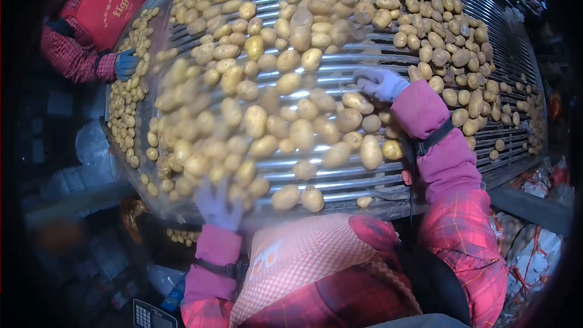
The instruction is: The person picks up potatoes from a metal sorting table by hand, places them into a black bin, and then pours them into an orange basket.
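Note:
Many potatoes lie on a sloped rack of shiny metal bars, those at the left smeared by motion. My left hand, in a pale purple glove, is at the near left edge of the rack, its fingers spread against the blurred potatoes. It is open and grips none of them. Further up, my right hand, gloved alike, reaches left over the bars with its fingers loosely bent and apart. A potato lies just below its fingertips. Both purple sleeve cuffs show.
A person in a red apron stands at the far left, a blue-gloved hand beside a side channel of smaller potatoes. More potatoes are heaped at the right. A keypad device sits at the bottom left, and plastic bags at the lower right.

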The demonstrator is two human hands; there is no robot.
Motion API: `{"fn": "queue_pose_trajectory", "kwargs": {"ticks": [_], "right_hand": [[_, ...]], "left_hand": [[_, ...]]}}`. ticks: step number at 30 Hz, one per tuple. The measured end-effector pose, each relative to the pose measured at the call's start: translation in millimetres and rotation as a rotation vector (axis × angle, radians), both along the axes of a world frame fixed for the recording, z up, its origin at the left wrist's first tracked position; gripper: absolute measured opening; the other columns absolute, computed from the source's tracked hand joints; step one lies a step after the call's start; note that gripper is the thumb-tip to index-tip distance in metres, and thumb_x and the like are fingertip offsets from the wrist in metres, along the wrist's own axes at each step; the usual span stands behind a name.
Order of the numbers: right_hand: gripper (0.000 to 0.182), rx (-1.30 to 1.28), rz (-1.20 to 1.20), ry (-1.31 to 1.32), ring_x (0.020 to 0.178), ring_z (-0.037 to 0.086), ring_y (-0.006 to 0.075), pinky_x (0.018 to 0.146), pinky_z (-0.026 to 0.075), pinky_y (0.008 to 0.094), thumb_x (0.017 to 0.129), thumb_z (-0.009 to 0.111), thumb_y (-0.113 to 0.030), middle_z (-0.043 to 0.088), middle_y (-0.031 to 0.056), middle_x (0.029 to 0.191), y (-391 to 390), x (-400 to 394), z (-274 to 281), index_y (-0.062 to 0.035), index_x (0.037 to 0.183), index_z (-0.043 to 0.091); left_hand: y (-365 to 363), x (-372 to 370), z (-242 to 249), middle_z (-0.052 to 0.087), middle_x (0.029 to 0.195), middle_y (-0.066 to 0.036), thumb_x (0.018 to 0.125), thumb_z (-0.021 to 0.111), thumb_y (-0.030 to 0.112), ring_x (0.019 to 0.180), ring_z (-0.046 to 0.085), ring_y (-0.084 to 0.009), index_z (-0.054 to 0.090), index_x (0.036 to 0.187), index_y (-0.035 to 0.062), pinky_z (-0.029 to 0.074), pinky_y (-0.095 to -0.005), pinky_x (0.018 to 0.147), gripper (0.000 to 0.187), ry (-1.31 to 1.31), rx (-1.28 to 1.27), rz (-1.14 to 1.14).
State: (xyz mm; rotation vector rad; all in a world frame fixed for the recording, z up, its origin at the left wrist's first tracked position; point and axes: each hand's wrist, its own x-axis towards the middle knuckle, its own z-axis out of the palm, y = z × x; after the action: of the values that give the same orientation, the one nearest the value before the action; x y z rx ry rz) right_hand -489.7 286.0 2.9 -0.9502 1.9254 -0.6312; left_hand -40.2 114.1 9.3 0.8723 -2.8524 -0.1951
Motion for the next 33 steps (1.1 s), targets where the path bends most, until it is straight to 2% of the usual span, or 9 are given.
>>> {"fn": "queue_pose_trajectory", "kwargs": {"ticks": [9,13,15,19,23,25,28,30,33], "right_hand": [[0.035,-0.277,-0.452,0.045,0.085,0.053,0.0096,0.078,0.045,0.0227,0.086,0.057,-0.015,0.057,0.0016,0.094,84.5,-9.9,31.2,-0.0056,0.120,0.053],[0.035,-0.129,-0.808,0.298,0.063,0.041,0.0036,0.055,0.037,0.0179,0.089,0.056,-0.020,0.052,-0.0055,0.082,195.3,3.9,72.7,-0.0080,0.122,0.052],[0.040,-0.143,-0.886,0.918,0.077,0.058,0.0221,0.071,0.046,0.0339,0.083,0.059,-0.026,0.063,0.0093,0.087,273.4,2.0,66.4,-0.0061,0.117,0.055],[0.042,0.072,-1.241,1.090,0.089,0.058,0.0296,0.082,0.045,0.0346,0.083,0.058,-0.032,0.060,0.0180,0.094,376.8,61.5,65.6,-0.0058,0.116,0.055],[0.041,0.177,-1.221,1.071,0.087,0.059,0.0308,0.081,0.046,0.0347,0.083,0.058,-0.031,0.061,0.0175,0.096,399.9,123.4,43.0,-0.0076,0.116,0.056],[0.040,-0.127,-1.363,0.481,0.094,0.057,0.0308,0.084,0.045,0.0356,0.082,0.057,-0.031,0.059,0.0166,0.106,361.2,154.5,30.2,-0.0102,0.117,0.056],[0.042,0.033,-0.932,0.579,0.098,0.056,0.0303,0.085,0.044,0.0382,0.082,0.056,-0.035,0.058,0.0146,0.112,313.4,169.2,28.2,-0.0125,0.117,0.056],[0.041,0.494,-0.225,1.101,0.091,0.059,0.0315,0.082,0.046,0.0398,0.081,0.055,-0.041,0.062,0.0125,0.103,276.4,160.8,32.1,-0.0130,0.111,0.059],[0.038,0.113,-0.187,0.996,0.086,0.060,0.0327,0.076,0.047,0.0409,0.080,0.054,-0.044,0.064,0.0126,0.093,273.1,146.2,9.4,-0.0128,0.101,0.062]], "left_hand": [[-0.1,0.8,-1.4,0.035,0.134,-0.025,0.079,0.057,0.032,0.112,0.041,-0.0424,0.049,0.125,0.0097,0.031,-0.0489,0.094,0.052,-0.009,0.004,-0.015],[-1.0,2.2,-10.3,0.035,0.132,-0.026,0.076,0.057,0.031,0.111,0.041,-0.0425,0.048,0.127,0.0121,0.033,-0.0496,0.093,0.055,-0.007,0.005,-0.069],[-5.1,5.8,-15.5,0.036,0.132,-0.027,0.078,0.056,0.028,0.111,0.044,-0.0430,0.046,0.128,0.0103,0.036,-0.0470,0.093,0.054,0.062,-0.021,-0.091],[-9.0,6.7,-20.2,0.038,0.129,-0.029,0.081,0.055,0.027,0.109,0.046,-0.0431,0.047,0.127,0.0067,0.039,-0.0458,0.091,0.051,0.114,-0.032,-0.131],[-7.6,6.9,-20.2,0.038,0.129,-0.030,0.084,0.052,0.029,0.110,0.046,-0.0432,0.047,0.127,0.0078,0.038,-0.0457,0.091,0.048,0.128,-0.061,-0.146],[-4.4,5.7,-17.5,0.038,0.129,-0.030,0.084,0.052,0.030,0.110,0.046,-0.0436,0.047,0.128,0.0092,0.038,-0.0457,0.092,0.048,0.119,-0.061,-0.133],[-6.4,8.5,-23.2,0.038,0.129,-0.030,0.084,0.052,0.032,0.110,0.046,-0.0442,0.047,0.128,0.0125,0.038,-0.0463,0.092,0.049,0.128,-0.071,-0.099],[-8.7,9.3,-23.7,0.038,0.129,-0.030,0.084,0.053,0.033,0.109,0.046,-0.0445,0.047,0.128,0.0119,0.038,-0.0473,0.092,0.049,0.156,-0.100,-0.135],[-5.9,9.4,-21.1,0.039,0.129,-0.029,0.082,0.054,0.035,0.110,0.045,-0.0443,0.049,0.125,0.0120,0.037,-0.0480,0.092,0.049,0.074,-0.105,-0.075]]}}
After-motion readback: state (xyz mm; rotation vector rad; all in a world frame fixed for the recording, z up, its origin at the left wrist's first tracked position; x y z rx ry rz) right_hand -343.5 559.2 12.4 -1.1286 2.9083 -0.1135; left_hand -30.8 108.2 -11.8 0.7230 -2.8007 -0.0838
